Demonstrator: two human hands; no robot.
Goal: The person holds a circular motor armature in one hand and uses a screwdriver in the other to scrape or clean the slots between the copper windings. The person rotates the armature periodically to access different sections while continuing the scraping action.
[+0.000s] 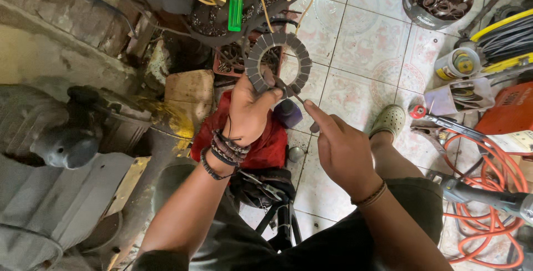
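At frame centre the left hand [250, 113] pinches a segmented friction ring [277, 63] by its lower rim, held up above the tiled floor [361, 43]; the right hand [341, 149] grips a thin tool [297, 96] against it, seemingly scraping, which calls for steady, light pressure

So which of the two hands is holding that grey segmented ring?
The left hand, the one with the stacked wrist bands, holds the ring up by its lower edge; the right hand only points a thin tool towards it.

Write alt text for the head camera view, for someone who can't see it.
Seen from above, the left hand holds up a grey segmented ring while the right hand touches a thin tool to it, over a tiled floor cluttered with parts.
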